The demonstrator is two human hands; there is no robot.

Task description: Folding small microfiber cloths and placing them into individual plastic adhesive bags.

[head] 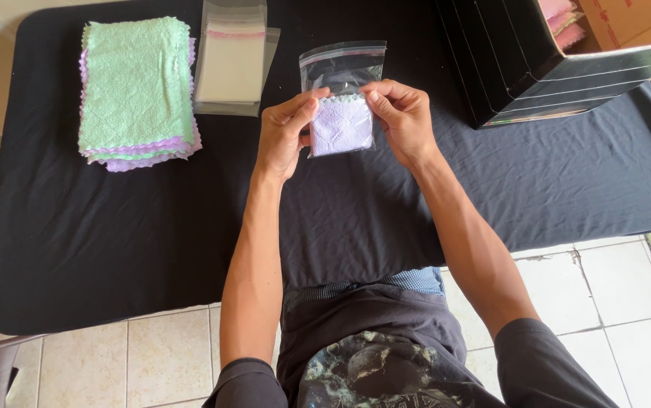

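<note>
Black cloth [114,242] over table; tiled floor [620,287] | both hands grip clear bag [340,75] holding lilac cloth [340,127]

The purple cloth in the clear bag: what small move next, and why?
Probably nudge the purple cloth fully down, then press the clear bag shut. The cloth's top edge sits level with both thumbs, the left hand and right hand pinch the bag's sides, and the empty top stands above.

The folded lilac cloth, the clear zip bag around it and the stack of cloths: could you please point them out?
folded lilac cloth [340,125], head view, centre of its face.
clear zip bag [340,64], head view, empty upper part.
stack of cloths [135,83], head view, top green cloth.
</note>
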